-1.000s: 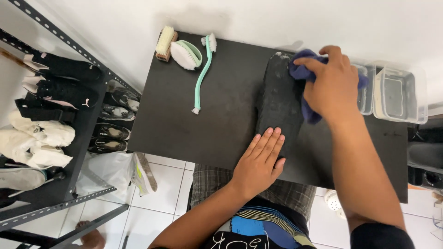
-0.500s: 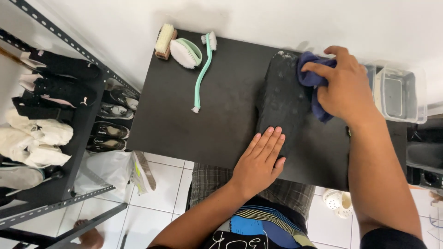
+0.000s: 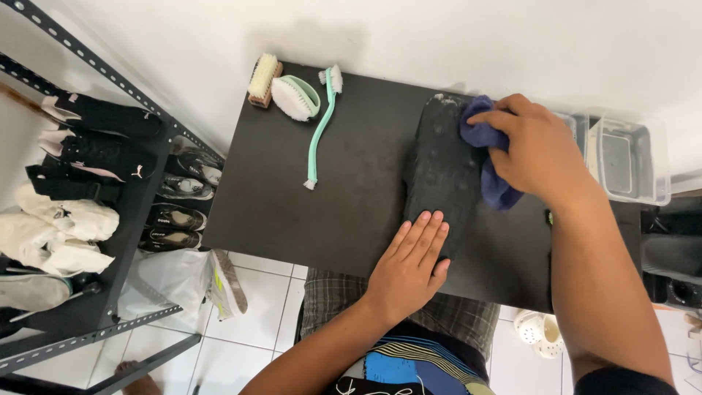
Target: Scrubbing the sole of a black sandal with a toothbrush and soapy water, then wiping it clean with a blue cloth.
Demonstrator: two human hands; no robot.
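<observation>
From up here I see my left hand [image 3: 409, 260] lying flat on the near end of a dark, scuffed shoe insole [image 3: 442, 172] on the black tabletop [image 3: 292, 219], while my right hand [image 3: 537, 150] presses a bunched blue cloth [image 3: 488, 157] against its far end.

The right hand [image 3: 537, 150] with the blue cloth [image 3: 488, 157] now sits at the far end of the dark shoe sole [image 3: 446, 175], its fingertips pointing left across the sole. A second ago it was a little further right and higher, and the cloth hung lower beside the sole. More of the cloth is now bunched under the palm.
</observation>
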